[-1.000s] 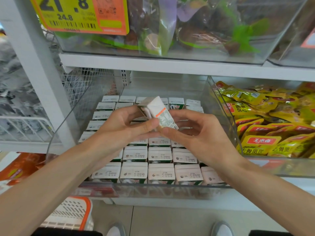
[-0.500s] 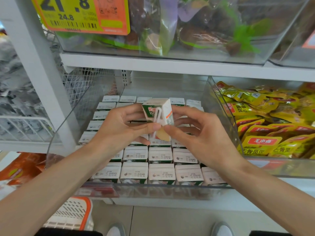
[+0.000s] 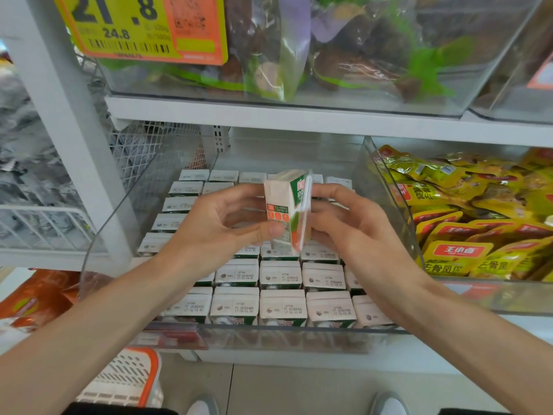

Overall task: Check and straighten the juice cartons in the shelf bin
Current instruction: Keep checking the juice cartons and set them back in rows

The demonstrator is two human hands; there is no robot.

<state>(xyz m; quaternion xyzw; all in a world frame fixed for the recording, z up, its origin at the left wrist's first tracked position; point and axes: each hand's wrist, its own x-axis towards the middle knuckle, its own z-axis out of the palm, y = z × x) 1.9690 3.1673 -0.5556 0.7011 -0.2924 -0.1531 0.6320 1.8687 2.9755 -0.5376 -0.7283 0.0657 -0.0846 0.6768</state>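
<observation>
A small white, green and orange juice carton point(image 3: 285, 209) is held upright above the clear shelf bin point(image 3: 269, 335). My left hand point(image 3: 218, 227) pinches its lower left side with thumb and fingers. My right hand point(image 3: 344, 226) grips its right side, fingers curled behind it. Below, several rows of matching cartons point(image 3: 282, 307) stand packed in the bin, white tops with date print facing up. My hands hide the middle rows.
A second clear bin of yellow snack packets point(image 3: 466, 223) adjoins on the right. The shelf above point(image 3: 299, 121) carries a bin of bagged goods point(image 3: 344, 55) with a yellow price tag point(image 3: 140, 25). A white-and-orange basket point(image 3: 125, 381) stands on the floor at lower left.
The carton has been turned in both hands from tilted to upright, now showing its narrow side. Both hands stayed above the bin's middle.
</observation>
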